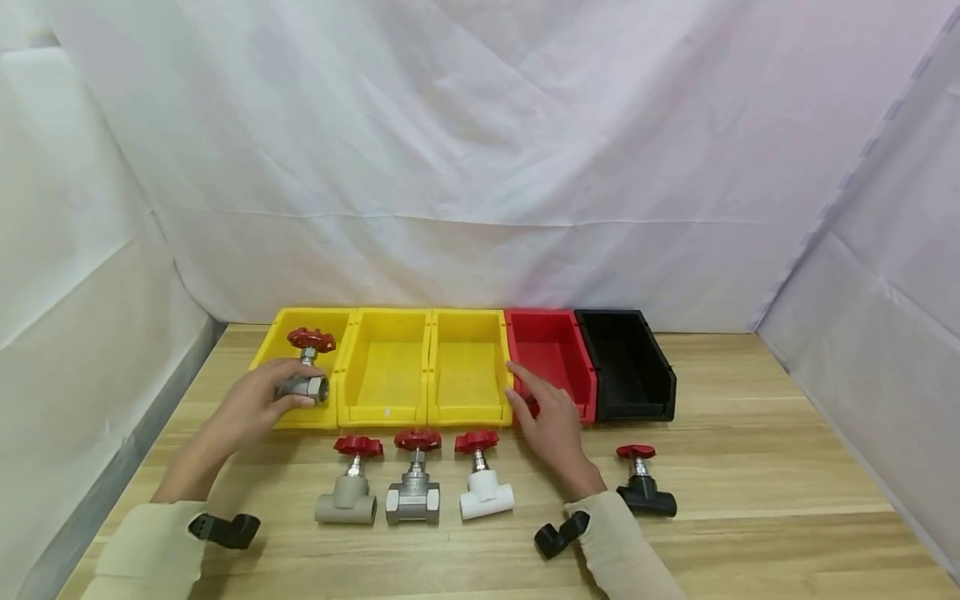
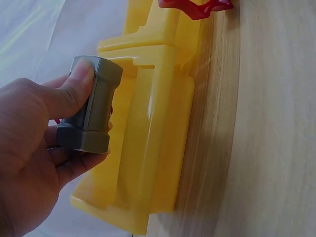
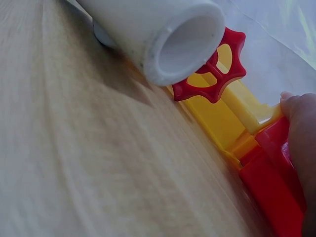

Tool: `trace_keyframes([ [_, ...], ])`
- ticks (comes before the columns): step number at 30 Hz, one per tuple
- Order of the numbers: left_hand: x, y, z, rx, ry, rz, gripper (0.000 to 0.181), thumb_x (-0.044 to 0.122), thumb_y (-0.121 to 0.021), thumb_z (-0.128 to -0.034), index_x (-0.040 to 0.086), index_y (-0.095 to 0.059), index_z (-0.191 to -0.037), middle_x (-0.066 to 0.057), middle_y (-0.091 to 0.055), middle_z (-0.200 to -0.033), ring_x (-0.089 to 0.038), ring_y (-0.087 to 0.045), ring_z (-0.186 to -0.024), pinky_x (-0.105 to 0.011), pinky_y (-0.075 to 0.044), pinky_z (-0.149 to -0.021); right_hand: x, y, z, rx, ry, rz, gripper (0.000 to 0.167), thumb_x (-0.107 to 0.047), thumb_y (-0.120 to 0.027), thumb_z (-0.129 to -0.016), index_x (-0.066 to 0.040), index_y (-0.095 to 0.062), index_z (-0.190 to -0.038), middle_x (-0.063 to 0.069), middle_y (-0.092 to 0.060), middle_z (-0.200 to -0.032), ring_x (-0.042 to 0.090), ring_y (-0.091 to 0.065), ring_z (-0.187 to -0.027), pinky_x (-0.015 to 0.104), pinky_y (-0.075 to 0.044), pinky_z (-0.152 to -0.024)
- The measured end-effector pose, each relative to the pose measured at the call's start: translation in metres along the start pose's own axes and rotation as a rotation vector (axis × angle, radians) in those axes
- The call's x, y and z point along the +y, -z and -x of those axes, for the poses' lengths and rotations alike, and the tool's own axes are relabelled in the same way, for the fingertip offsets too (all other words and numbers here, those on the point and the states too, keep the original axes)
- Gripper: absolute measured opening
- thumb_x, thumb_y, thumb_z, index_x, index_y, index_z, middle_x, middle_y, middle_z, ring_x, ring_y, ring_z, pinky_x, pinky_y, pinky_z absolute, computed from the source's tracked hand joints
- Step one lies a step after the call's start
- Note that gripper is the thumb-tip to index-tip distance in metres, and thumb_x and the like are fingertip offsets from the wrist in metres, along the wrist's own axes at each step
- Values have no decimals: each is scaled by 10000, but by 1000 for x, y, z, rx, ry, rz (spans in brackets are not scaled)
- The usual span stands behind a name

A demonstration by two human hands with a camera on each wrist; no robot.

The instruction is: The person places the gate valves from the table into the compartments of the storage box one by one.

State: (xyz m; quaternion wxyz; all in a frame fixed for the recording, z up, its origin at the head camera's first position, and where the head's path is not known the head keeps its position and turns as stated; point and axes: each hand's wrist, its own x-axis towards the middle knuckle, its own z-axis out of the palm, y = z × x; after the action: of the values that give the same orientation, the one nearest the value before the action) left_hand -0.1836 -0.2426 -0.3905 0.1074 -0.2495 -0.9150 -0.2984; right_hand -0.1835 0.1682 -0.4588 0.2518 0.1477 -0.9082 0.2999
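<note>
My left hand (image 1: 258, 400) grips a metal gate valve (image 1: 303, 387) by its body, thumb on one side and fingers on the other. The valve's red handwheel (image 1: 311, 339) points up, over the leftmost yellow bin (image 1: 273, 358). In the left wrist view the valve's hexagonal-ended body (image 2: 91, 106) shows in front of that bin's front wall. My right hand (image 1: 551, 421) reaches over the red bin (image 1: 588, 392), its fingertips at the side wall where red meets yellow. In the right wrist view only part of that hand (image 3: 303, 133) shows, at the bins' edge.
In front of the bins stand a grey valve (image 1: 347, 500), a second metal valve (image 1: 413, 500), a white valve (image 1: 486, 497) and, farther right, a black valve (image 1: 647, 496), all with red handles. Two more yellow bins (image 1: 382, 414) (image 1: 468, 414) and a black bin (image 1: 637, 411) complete the row.
</note>
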Motion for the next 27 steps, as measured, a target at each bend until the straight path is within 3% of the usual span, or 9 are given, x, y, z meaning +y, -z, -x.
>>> trace_keyframes([
  [7, -6, -1, -5, -79, 97, 28, 331, 20, -718, -826, 42, -653, -1150, -200, -623, -1143, -399, -544, -1066, -590, -408, -908, -2, -4, -1, 16, 26, -27, 539, -239, -721, -869, -326, -532, -1366, -39, -646, -1212, 137, -605, -860, 291, -381, -636],
  [11, -10, -2, -6, -111, 151, 40, 328, 45, -694, -859, 37, -639, -1182, -220, -603, -1172, -407, -532, -1074, -594, -413, -902, -3, -4, 0, 9, 21, -13, 545, -253, -720, -869, -328, -524, -1371, -39, -650, -1203, 122, -590, -837, 287, -381, -639],
  [22, -13, -9, -15, -150, 215, 57, 316, 48, -671, -881, 0, -621, -1189, -264, -585, -1176, -438, -531, -1057, -598, -427, -879, -2, -2, -1, 1, 21, -11, 551, -268, -716, -872, -332, -512, -1380, -36, -666, -1151, 109, -565, -803, 279, -377, -640],
  [27, -16, -14, -19, -172, 242, 20, 299, 79, -679, -881, 15, -633, -1169, -261, -590, -1178, -447, -526, -1076, -602, -413, -895, -1, -1, -1, 4, 19, -15, 542, -252, -712, -877, -328, -518, -1377, -33, -673, -1129, 111, -558, -776, 277, -375, -629],
])
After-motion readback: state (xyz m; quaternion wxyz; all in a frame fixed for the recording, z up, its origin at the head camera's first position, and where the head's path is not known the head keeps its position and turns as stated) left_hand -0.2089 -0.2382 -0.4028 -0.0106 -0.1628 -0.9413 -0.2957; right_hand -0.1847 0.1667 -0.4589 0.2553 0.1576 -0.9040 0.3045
